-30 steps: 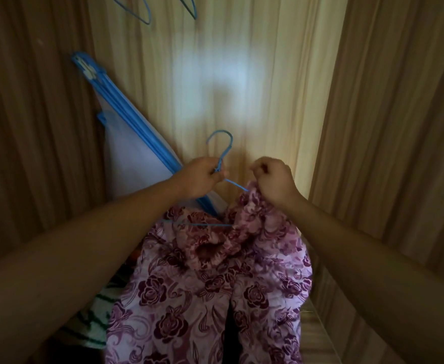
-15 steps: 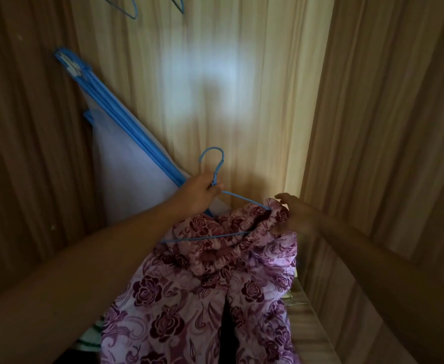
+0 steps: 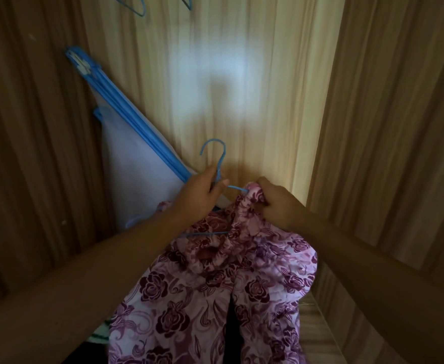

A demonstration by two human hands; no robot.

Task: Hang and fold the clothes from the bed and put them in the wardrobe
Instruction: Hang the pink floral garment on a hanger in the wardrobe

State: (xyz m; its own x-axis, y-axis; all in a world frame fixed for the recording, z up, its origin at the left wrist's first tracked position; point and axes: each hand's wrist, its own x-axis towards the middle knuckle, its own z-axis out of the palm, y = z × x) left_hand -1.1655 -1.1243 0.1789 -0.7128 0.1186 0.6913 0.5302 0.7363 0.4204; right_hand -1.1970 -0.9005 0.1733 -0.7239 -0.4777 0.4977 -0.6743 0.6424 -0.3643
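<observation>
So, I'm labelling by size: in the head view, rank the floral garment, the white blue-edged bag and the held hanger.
1. floral garment, though nearest the camera.
2. white bag, partly hidden.
3. hanger, partly under cloth.

A folded white panel [image 3: 137, 179] edged in blue tubing leans in the wardrobe's [image 3: 389, 132] back left corner, its top tilted toward the left wall. 2 blue wire hangers [image 3: 138, 9] show partly at the top edge. A green-striped cloth [image 3: 98, 337] lies at the bottom left.
</observation>
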